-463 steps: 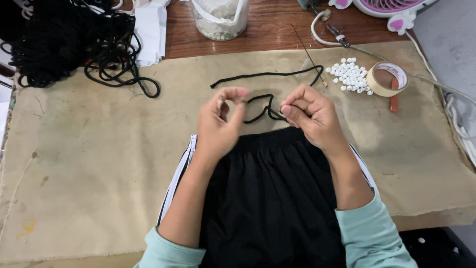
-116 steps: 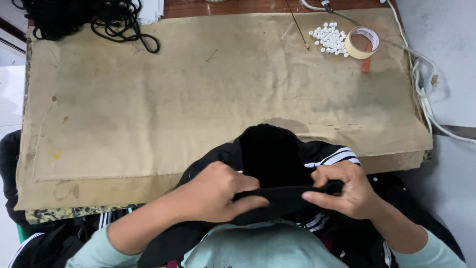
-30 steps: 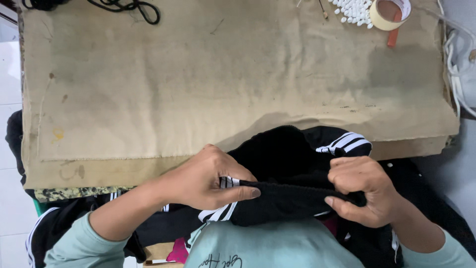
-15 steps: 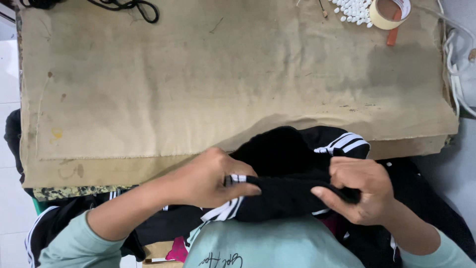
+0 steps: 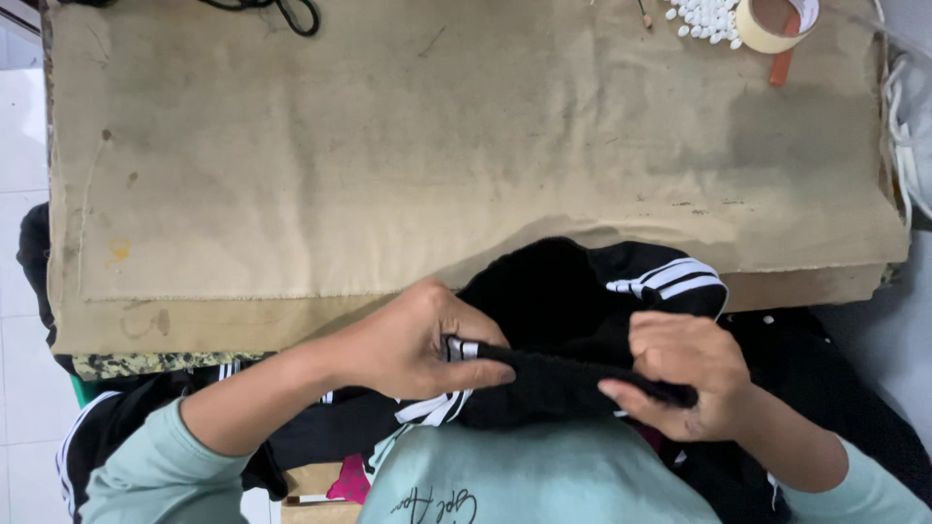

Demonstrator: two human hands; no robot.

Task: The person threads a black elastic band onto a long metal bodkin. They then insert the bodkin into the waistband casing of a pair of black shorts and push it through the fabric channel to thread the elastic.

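A black garment with white side stripes (image 5: 553, 291) lies bunched in my lap against the near edge of the table. My left hand (image 5: 417, 340) grips its black waistband on the left, fingers curled over the band. My right hand (image 5: 684, 374) pinches the same band on the right, thumb underneath. The band (image 5: 553, 374) is stretched level between both hands. The inside of the garment is hidden in folds.
A tan cloth (image 5: 437, 146) covers the table ahead. At the far right lie several white beads (image 5: 704, 17) and a tape roll (image 5: 767, 24). A black cord (image 5: 282, 10) trails at the far left. More black striped garments (image 5: 107, 437) hang low on the left.
My hands have shifted slightly along the waistband; the left moved a little right and the band now sits lower and flatter between them. Much earlier, the garment lay on the table with a cord.
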